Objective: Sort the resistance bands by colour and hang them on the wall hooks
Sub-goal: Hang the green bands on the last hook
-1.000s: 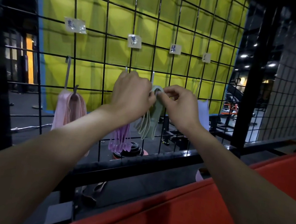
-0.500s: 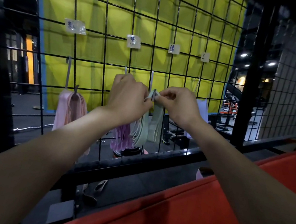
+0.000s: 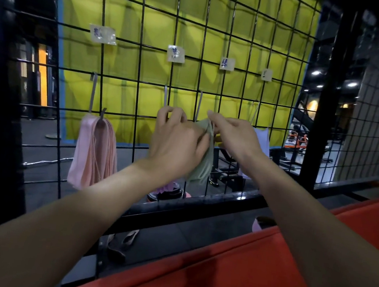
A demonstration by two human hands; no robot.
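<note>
Both hands are up at the wire grid (image 3: 242, 42), working a bunch of pale green bands (image 3: 201, 166) at the third hook (image 3: 198, 106). My right hand (image 3: 234, 134) pinches the top of the green bunch. My left hand (image 3: 175, 141) grips the same bunch from the left and hides most of it. Pink bands (image 3: 93, 152) hang from the first hook (image 3: 92, 92). Purple bands (image 3: 168, 186) hang under the second hook (image 3: 165, 96), mostly hidden behind my left wrist. Light blue bands (image 3: 262, 138) hang by the fourth hook (image 3: 255, 113).
Paper labels (image 3: 102, 34) are taped to the grid above each hook. A black rail (image 3: 199, 207) runs below the grid, and a red padded surface (image 3: 226, 273) lies in front of it. A loose band (image 3: 127, 238) lies on the dark floor below the rail.
The green bunch has been lifted and gathered tighter between both hands; my right hand rose slightly and my left hand moved in against the bands.
</note>
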